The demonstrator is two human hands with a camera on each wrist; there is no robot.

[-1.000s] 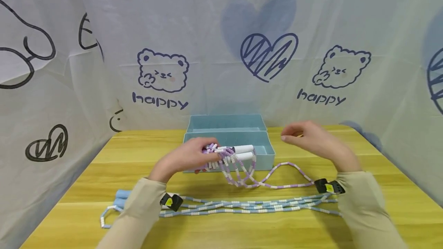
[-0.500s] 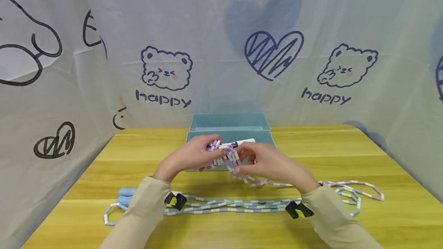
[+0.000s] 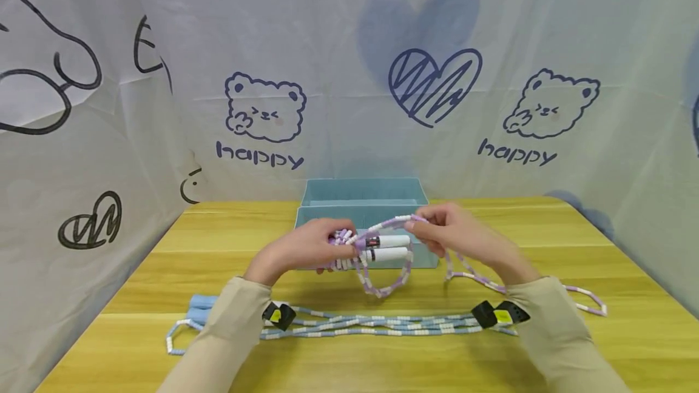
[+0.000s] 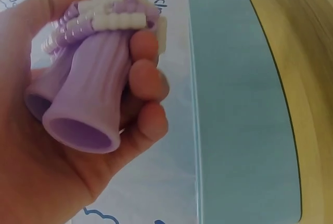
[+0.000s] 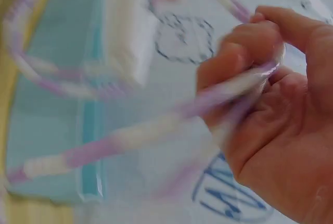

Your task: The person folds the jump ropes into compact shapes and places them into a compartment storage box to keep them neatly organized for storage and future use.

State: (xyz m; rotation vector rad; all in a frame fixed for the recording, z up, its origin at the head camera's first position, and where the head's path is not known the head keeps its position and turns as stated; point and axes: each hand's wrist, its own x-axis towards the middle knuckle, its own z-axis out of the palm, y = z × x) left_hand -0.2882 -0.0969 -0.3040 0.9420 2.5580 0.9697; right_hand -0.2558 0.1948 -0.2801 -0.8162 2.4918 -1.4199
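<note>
My left hand (image 3: 306, 248) grips both handles of a purple-and-white beaded jump rope, with beaded coils bunched over them. In the left wrist view, the flared purple handle ends (image 4: 99, 88) stick out of the palm, fingers curled round them. White handle shafts (image 3: 392, 254) point right, and a beaded loop hangs below them in the head view. My right hand (image 3: 464, 236) pinches the purple-and-white beaded cord (image 5: 93, 153), drawn up from the handles. From that hand, the rest of the cord trails down to the table at the right, blurred in the right wrist view.
Behind the hands, an open light-blue box (image 3: 360, 193) stands on the wooden table (image 3: 164, 247). A blue-and-white beaded jump rope (image 3: 393, 331) lies stretched across the table in front, its blue handles (image 3: 201, 308) at the left. A printed curtain (image 3: 338, 77) hangs behind.
My right hand came left to the handles and then drew back right with a length of cord pinched in it. The left hand has kept its hold on the handles.
</note>
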